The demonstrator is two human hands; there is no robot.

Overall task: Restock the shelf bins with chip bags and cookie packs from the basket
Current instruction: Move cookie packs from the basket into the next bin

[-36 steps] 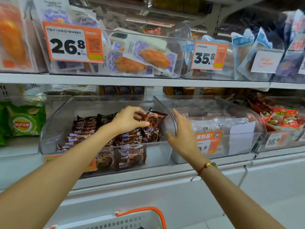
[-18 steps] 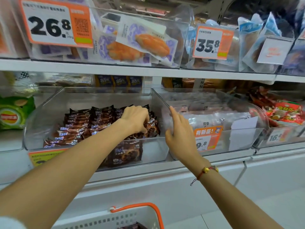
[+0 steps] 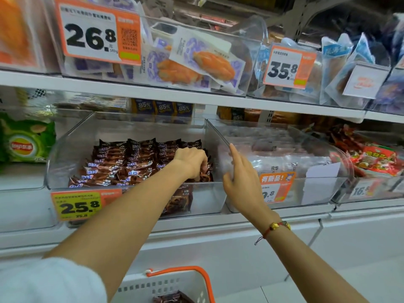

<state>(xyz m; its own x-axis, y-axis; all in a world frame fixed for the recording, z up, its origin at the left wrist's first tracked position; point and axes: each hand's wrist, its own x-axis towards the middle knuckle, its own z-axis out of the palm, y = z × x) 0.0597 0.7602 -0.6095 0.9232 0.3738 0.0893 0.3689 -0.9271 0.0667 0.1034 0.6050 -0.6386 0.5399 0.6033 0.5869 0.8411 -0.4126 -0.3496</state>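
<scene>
Rows of brown cookie packs (image 3: 122,162) fill the left and middle of a clear shelf bin (image 3: 207,197) on the middle shelf. My left hand (image 3: 191,159) reaches into the bin's right side, fingers curled down around a brown cookie pack (image 3: 205,174) at the end of the row. Beside it, my right hand (image 3: 242,182) is held open with straight fingers against the bin's right wall. Below, the white basket (image 3: 170,283) with an orange handle holds another brown pack (image 3: 172,299).
A green chip bag (image 3: 26,143) lies in the bin to the left. A clear bin (image 3: 317,189) of pale packs adjoins on the right, red packs (image 3: 376,158) beyond. The upper shelf (image 3: 131,88) overhangs with bread-pack bins and price tags.
My left hand has lowered the brown pack from above the row down into the bin's right end. The right hand stayed at the bin wall. The view has moved closer and lower.
</scene>
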